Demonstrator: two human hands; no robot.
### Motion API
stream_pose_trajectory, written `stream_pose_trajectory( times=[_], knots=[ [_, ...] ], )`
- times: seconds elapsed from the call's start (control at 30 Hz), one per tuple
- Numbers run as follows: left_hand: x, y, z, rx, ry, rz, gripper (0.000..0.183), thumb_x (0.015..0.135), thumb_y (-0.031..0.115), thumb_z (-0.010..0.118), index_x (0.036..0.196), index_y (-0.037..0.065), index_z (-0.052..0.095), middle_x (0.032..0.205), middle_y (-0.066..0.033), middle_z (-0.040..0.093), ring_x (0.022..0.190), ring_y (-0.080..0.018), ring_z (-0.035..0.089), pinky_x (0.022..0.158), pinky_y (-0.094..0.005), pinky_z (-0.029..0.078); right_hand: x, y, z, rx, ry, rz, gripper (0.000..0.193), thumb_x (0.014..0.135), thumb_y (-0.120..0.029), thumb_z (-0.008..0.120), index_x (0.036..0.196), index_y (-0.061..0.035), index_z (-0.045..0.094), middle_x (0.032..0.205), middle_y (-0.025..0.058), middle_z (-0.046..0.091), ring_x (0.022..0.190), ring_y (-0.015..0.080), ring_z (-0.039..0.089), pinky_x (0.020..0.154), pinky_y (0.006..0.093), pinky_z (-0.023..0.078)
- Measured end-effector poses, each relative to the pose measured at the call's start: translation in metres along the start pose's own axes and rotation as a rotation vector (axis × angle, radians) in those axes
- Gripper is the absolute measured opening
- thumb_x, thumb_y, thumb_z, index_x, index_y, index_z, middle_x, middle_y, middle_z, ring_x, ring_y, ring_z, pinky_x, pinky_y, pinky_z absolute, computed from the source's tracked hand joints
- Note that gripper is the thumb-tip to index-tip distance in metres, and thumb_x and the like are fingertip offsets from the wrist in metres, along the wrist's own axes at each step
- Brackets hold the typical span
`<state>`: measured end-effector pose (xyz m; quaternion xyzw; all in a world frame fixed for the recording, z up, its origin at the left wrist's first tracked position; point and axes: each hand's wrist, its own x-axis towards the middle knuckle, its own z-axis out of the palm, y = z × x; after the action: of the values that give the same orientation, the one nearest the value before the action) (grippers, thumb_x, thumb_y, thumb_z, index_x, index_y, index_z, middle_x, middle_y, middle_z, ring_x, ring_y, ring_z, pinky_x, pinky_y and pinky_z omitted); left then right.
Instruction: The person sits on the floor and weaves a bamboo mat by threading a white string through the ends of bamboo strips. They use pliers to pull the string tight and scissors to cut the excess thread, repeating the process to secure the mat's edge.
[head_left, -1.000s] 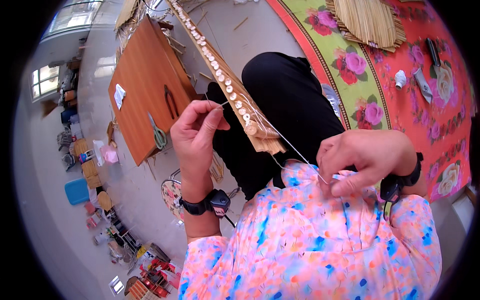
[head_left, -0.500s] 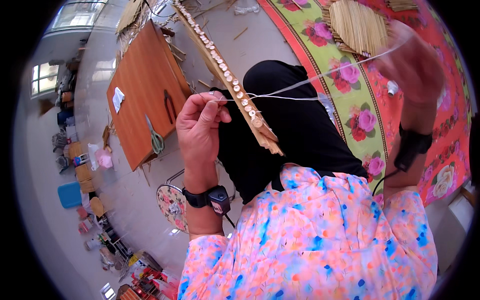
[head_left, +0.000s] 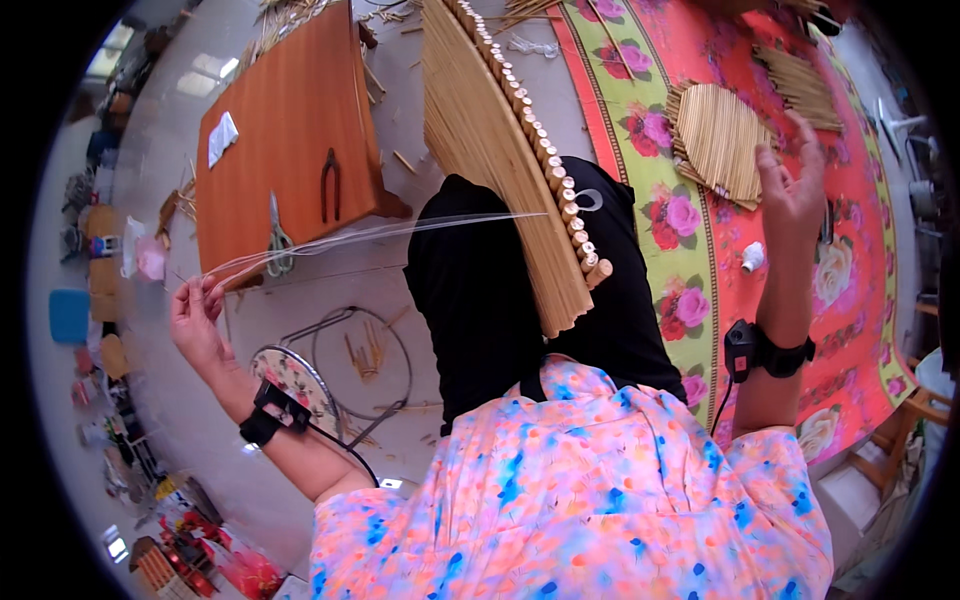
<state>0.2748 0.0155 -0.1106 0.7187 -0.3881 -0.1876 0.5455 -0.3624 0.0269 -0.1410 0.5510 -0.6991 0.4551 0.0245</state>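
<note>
A long panel of pale, straw-coloured sticks (head_left: pixel 505 170) lies slanted across my black-clad thighs, its round cut ends lined up along the right edge. My left hand (head_left: pixel 200 318) is stretched far out to the left, fingertips pinched on white thread (head_left: pixel 350 237). A thin dark sliver, perhaps a needle, pokes out by the fingertips. The strands run taut to the panel near its lower end, and a small loop of thread (head_left: pixel 590 200) curls out beyond the stick ends. My right hand (head_left: pixel 795 190) is raised over the flowered cloth, fingers apart and half bent, nothing in it.
A low brown wooden table (head_left: pixel 290 120) at left bears scissors (head_left: pixel 278 245), pincers (head_left: pixel 330 185) and a white cloth (head_left: pixel 222 138). On the flowered cloth (head_left: pixel 690 310) are a rounded stick panel (head_left: pixel 720 140) and a white spool (head_left: pixel 752 257). A flowered stool (head_left: pixel 295 385) stands lower left.
My left hand has moved out to the left, drawing the thread with it. My right hand no longer holds the strand. The panel has tipped to show its broad face.
</note>
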Motion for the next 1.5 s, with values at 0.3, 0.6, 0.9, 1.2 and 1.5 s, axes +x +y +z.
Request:
stream_pose_trajectory(
  times=[0.3, 0.6, 0.9, 1.2, 1.5],
  knots=[
    [-0.157, 0.066, 0.151, -0.064, -0.473, 0.371, 0.012, 0.088, 0.0, 0.063, 0.098, 0.004, 0.07, 0.084, -0.0029, 0.064, 0.064, -0.0058, 0.056, 0.056, -0.0191, 0.045, -0.006, -0.109, 0.03, 0.437, -0.993, 0.231, 0.027, 0.097, -0.022, 0.056, 0.108, 0.002, 0.064, 0.084, 0.0011, 0.066, 0.078, 0.0076, 0.059, 0.069, 0.0228, 0.046],
    [-0.21, 0.069, 0.22, -0.213, -0.857, 0.426, 0.012, 0.082, 0.003, 0.066, 0.093, -0.001, 0.064, 0.08, -0.0133, 0.063, 0.068, -0.0245, 0.061, 0.061, -0.0315, 0.049, 0.017, -0.141, 0.07, 0.279, -1.049, 0.257, 0.042, 0.094, -0.043, 0.057, 0.097, -0.0022, 0.067, 0.073, -0.0048, 0.054, 0.064, 0.0016, 0.048, 0.051, 0.0182, 0.036],
    [-0.147, 0.047, 0.177, -0.72, -0.814, -0.082, 0.011, 0.096, 0.009, 0.055, 0.093, 0.001, 0.062, 0.084, -0.0049, 0.063, 0.062, -0.0073, 0.054, 0.057, -0.0201, 0.041, 0.025, -0.154, 0.081, 0.031, -1.095, -0.007, 0.047, 0.09, -0.043, 0.064, 0.075, 0.0003, 0.054, 0.062, -0.0041, 0.042, 0.057, 0.0056, 0.034, 0.048, 0.0293, 0.03],
    [-0.134, 0.055, 0.189, -1.384, -0.971, -0.193, 0.017, 0.1, 0.015, 0.05, 0.102, -0.002, 0.055, 0.084, -0.0095, 0.06, 0.059, -0.0076, 0.051, 0.047, -0.0189, 0.041, 0.015, -0.168, 0.079, -0.11, -1.071, -0.106, 0.034, 0.08, -0.025, 0.068, 0.085, 0.0055, 0.054, 0.066, 0.0098, 0.053, 0.06, 0.0158, 0.05, 0.056, 0.0344, 0.043],
    [-0.122, 0.053, 0.182, -1.1, -0.891, -0.241, 0.014, 0.099, 0.01, 0.049, 0.094, -0.002, 0.051, 0.077, -0.0071, 0.052, 0.049, -0.0062, 0.039, 0.043, -0.0173, 0.032, 0.011, -0.174, 0.079, -0.083, -1.07, -0.072, 0.034, 0.08, -0.021, 0.062, 0.091, 0.0088, 0.051, 0.074, 0.0243, 0.059, 0.072, 0.0374, 0.058, 0.067, 0.0443, 0.048]
  ],
)
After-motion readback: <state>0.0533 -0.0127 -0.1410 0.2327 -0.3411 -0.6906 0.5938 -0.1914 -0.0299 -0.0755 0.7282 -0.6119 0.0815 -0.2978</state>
